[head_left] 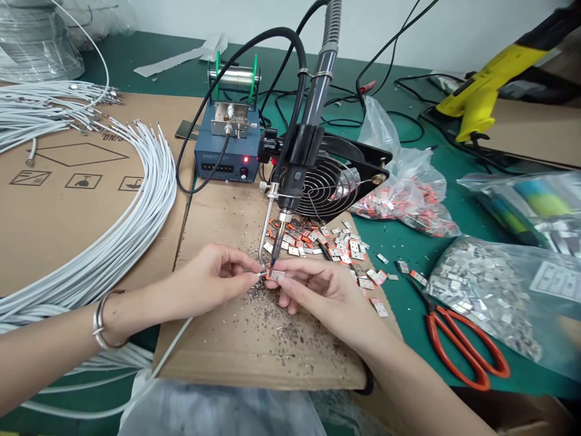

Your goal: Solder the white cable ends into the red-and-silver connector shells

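Cardboard [218,363] lies over a green table [385,239], with a plastic sheet [218,412] at its near edge. On the right side, red-handled scissors [505,363] rest on the table, beside a clear bag of metal parts [481,290]. At center, my left hand [218,278] pinches the end of a white cable [175,344] between thumb and fingers. My right hand [324,293] grips a small connector [276,275] by thumb and fingertips, directly at the cable end. Above both, a clamped soldering iron [318,91] points down, its tip at the connector; I cannot tell whether they touch. Loose connectors [336,248] are scattered behind my right hand. A cable bundle [157,206] curves along the left. Farther back stand a fan [313,188] and a blue control unit [227,151] with a lit red indicator, then a solder spool [236,77]. At far right is a yellow tool [494,72].
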A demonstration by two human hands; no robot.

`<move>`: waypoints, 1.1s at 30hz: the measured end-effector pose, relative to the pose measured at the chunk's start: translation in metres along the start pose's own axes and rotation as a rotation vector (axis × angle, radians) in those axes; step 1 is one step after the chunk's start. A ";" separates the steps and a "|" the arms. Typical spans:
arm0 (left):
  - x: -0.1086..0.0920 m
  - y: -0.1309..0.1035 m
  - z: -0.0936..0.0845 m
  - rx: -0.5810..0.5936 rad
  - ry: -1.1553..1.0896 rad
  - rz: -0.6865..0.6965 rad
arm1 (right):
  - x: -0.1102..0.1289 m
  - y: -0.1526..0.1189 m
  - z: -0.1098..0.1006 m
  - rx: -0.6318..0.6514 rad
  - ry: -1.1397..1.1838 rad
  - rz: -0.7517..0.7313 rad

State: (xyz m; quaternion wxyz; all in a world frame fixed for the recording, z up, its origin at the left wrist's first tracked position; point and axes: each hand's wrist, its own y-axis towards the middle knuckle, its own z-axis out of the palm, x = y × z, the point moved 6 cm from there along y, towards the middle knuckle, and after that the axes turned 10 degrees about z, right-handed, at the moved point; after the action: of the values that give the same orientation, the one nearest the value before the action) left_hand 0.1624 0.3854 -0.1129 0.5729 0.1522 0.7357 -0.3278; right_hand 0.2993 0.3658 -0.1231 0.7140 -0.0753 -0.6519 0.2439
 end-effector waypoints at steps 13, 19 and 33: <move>-0.001 0.000 0.001 0.006 -0.050 -0.023 | 0.000 0.000 -0.002 0.041 0.027 0.003; 0.005 0.002 0.000 0.006 -0.043 -0.026 | -0.004 0.002 -0.004 -0.011 0.028 0.023; 0.006 0.000 -0.002 0.030 -0.066 -0.033 | -0.002 0.000 -0.004 0.015 0.043 0.017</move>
State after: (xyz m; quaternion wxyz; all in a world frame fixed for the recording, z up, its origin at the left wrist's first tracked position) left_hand 0.1591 0.3851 -0.1187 0.5890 0.1377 0.7137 -0.3531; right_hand 0.3030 0.3658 -0.1250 0.7265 -0.0809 -0.6338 0.2529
